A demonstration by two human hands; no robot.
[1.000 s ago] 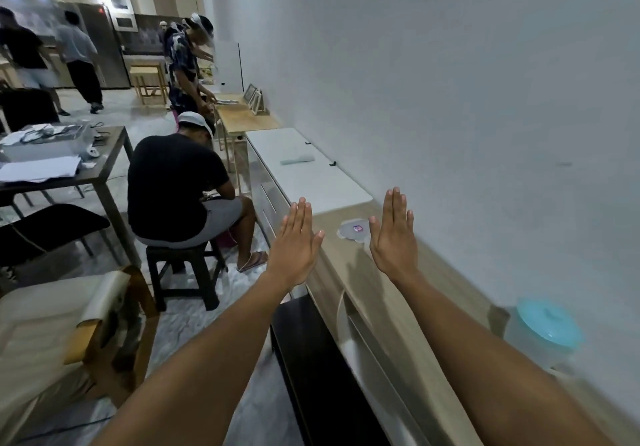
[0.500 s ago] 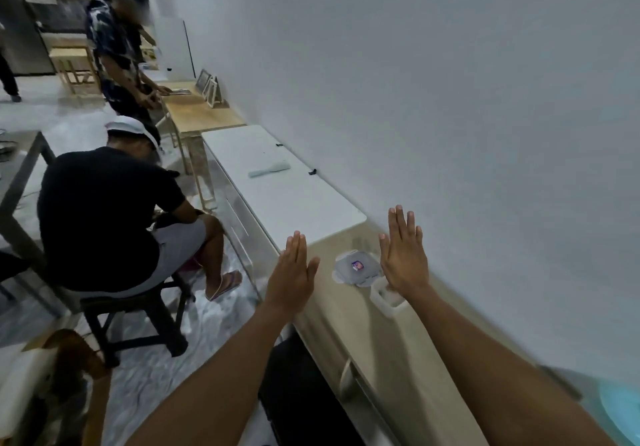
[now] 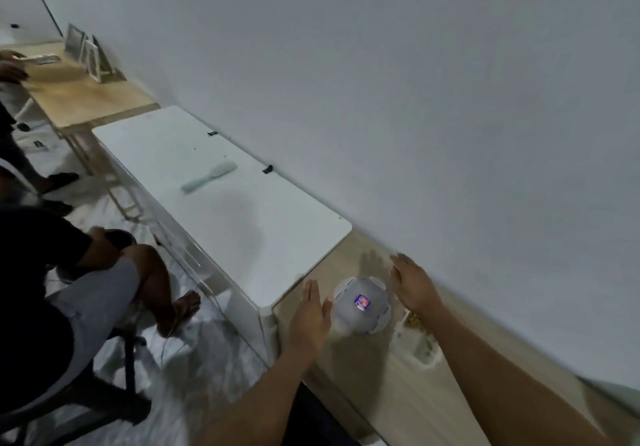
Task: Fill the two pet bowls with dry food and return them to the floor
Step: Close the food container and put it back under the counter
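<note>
The wooden table (image 3: 398, 393) is set along the wall (image 3: 415, 99). Over it the left hand (image 3: 310, 317) and right hand (image 3: 414, 286) are held open, fingers straight, nothing gripped. Between them a round grey lidded container (image 3: 362, 305) with white clip flaps is seen. A white dish (image 3: 420, 350) of brown kibble (image 3: 414, 321) lies just beside it, and a small sticker (image 3: 362, 301) is borne on the lid.

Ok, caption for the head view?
Left hand and right hand flank a lidded round container on the wooden counter, beside a bowl holding kibble.
</note>
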